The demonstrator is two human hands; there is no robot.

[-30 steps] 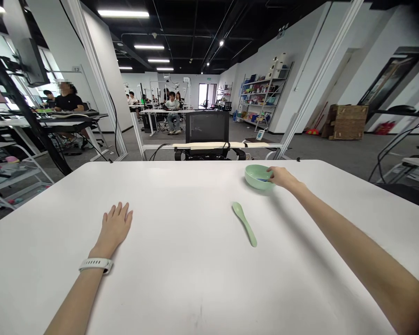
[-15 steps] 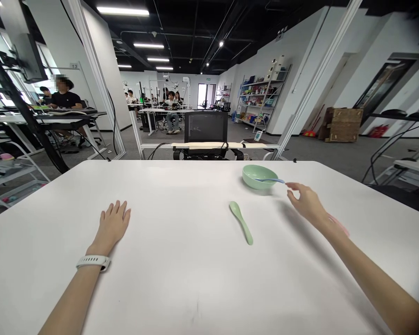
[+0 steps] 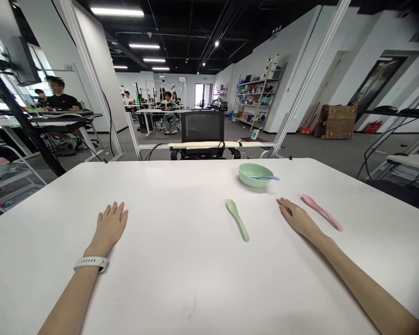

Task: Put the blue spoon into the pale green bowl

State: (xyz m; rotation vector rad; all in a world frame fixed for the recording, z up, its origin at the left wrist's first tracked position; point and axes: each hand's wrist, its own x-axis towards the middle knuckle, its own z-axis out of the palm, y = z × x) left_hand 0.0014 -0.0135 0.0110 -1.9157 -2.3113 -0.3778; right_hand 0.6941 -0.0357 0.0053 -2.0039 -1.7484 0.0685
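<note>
My left hand lies flat on the left of the white table, fingers spread, with nothing in it. On the right, my right hand rests low at the tabletop, its fingers loosely stretched and holding nothing. Just beyond it stands a green bowl. A blue spoon leans in that bowl, its handle sticking out over the right rim. Between my hands, nearer the right one, a green spoon lies on the table. To the right of my right hand lies a pink spoon.
A black mesh office chair stands behind the table's far edge. Metal frame posts rise on both sides. Farther back are a stocked shelf, a wooden crate and several people seated at desks.
My right hand has drawn back from the blue spoon's handle toward me and lowered to the table. The pink spoon, mostly hidden before, now shows whole. The view has shifted slightly.
</note>
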